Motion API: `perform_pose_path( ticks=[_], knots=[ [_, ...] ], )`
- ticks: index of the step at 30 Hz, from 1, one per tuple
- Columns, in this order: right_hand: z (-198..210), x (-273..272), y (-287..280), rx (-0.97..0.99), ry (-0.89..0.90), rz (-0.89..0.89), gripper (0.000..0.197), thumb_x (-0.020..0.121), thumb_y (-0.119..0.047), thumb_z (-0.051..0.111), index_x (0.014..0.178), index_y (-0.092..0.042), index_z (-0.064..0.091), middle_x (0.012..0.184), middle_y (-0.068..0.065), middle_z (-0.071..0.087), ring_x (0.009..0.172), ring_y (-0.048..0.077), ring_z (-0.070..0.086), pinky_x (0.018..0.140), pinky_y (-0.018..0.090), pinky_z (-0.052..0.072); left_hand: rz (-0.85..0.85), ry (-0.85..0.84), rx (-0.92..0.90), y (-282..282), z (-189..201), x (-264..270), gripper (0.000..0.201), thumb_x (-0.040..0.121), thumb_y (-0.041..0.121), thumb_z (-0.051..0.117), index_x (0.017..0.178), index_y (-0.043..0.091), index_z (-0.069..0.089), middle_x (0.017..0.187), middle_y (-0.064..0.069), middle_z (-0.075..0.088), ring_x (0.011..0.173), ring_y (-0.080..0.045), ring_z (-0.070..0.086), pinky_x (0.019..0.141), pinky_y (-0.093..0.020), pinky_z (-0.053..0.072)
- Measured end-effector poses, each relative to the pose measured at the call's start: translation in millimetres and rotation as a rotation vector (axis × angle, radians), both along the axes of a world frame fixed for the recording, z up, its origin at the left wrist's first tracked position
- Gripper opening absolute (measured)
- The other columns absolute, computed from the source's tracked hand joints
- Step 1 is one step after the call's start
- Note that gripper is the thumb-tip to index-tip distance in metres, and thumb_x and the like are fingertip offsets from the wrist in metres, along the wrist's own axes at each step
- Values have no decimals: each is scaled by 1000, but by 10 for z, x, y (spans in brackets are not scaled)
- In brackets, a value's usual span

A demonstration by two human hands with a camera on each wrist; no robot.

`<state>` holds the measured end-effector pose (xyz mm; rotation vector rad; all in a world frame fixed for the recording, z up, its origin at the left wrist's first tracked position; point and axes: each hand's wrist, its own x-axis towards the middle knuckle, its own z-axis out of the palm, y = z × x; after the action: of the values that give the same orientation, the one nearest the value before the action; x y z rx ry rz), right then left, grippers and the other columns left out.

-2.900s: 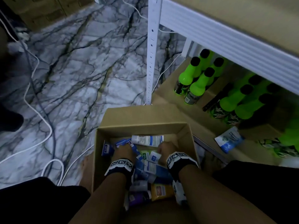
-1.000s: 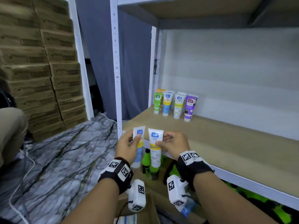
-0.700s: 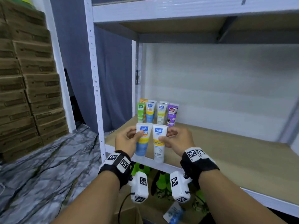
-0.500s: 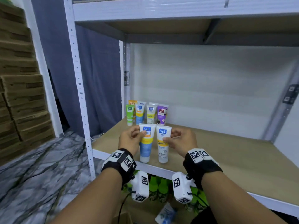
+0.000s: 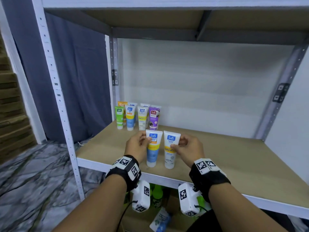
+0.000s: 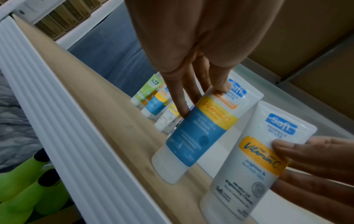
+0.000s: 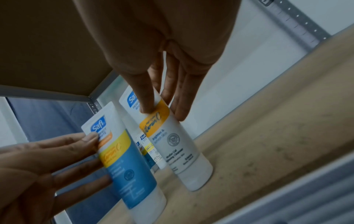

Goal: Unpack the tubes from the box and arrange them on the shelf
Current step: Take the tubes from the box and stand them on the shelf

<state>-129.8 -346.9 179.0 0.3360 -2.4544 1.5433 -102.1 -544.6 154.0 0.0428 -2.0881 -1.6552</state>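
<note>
1. Left hand (image 5: 136, 148) pinches blue tube (image 5: 153, 149), cap down near shelf (image 5: 234, 164) front edge.
2. Right hand (image 5: 188, 150) pinches white tube (image 5: 170, 149) just beside it, cap down.
3. Tube group (image 5: 138, 117) upright at back left.

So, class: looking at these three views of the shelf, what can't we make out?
- Back-row tubes: head view, labels hidden by the front row.
- Cardboard box: out of frame in every view.
- White tube small print: left wrist view, blurred.
- Green bottles: head view, mostly hidden behind the shelf edge and wrist cameras.
</note>
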Motion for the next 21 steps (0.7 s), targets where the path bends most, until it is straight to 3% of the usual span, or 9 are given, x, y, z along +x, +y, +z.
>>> perform_pose_path(
  ticks=[2,5,7,10,12,14,19,21],
  knots=[
    [-47,-6,11,5,-49,9,29,66,-7,81,89,-20,68,82,-5,71,75,8,68,72,22,54,-24,-35,-70,-14,-16,22,21,88,10,64,106,22,63,99,2,71,97,-13,68,93,-41,54],
    [-162,-12,19,63,-114,15,36,60,-8,85,89,-19,66,82,-3,71,77,11,69,68,19,51,-94,-128,-215,-57,-91,80,37,79,6,73,111,20,61,101,3,70,94,-8,67,93,-31,53],
    [-238,-15,17,89,-138,11,35,59,-10,86,85,-19,65,79,-3,70,74,10,67,64,18,48,-98,-174,-306,-65,-134,114,41,76,6,76,111,19,62,98,2,69,86,-6,67,83,-21,55],
    [-312,-52,4,125,-141,24,33,60,-10,87,83,-18,66,76,-4,70,71,9,67,69,22,51,-73,-193,-385,-61,-124,109,39,74,8,78,109,18,63,92,3,67,76,-2,65,66,-5,47],
    [-329,-103,2,155,-128,33,33,61,-10,86,88,-15,68,80,-2,72,72,8,67,67,17,50,-76,-202,-413,-54,-96,60,38,75,8,78,108,17,62,90,4,66,74,-2,64,68,-6,49],
    [-332,-179,3,172,-125,28,33,64,-8,85,91,-14,68,82,-2,72,71,7,66,63,12,46,-80,-224,-460,-42,-65,-32,39,75,10,78,110,14,62,93,1,67,76,-6,66,78,-17,54],
    [-336,-494,-7,246,-129,-14,35,66,-12,84,96,-12,67,91,1,73,83,15,68,77,25,51,-49,-329,-594,11,7,-404,38,79,14,76,111,10,57,103,-5,65,85,-15,62,81,-23,47],
    [-342,-650,-12,277,-129,-40,37,66,-14,84,97,-11,66,93,3,73,87,17,68,79,25,51,-30,-354,-640,43,26,-582,39,79,16,75,113,10,56,108,-6,64,93,-18,62,85,-27,48]
  ],
)
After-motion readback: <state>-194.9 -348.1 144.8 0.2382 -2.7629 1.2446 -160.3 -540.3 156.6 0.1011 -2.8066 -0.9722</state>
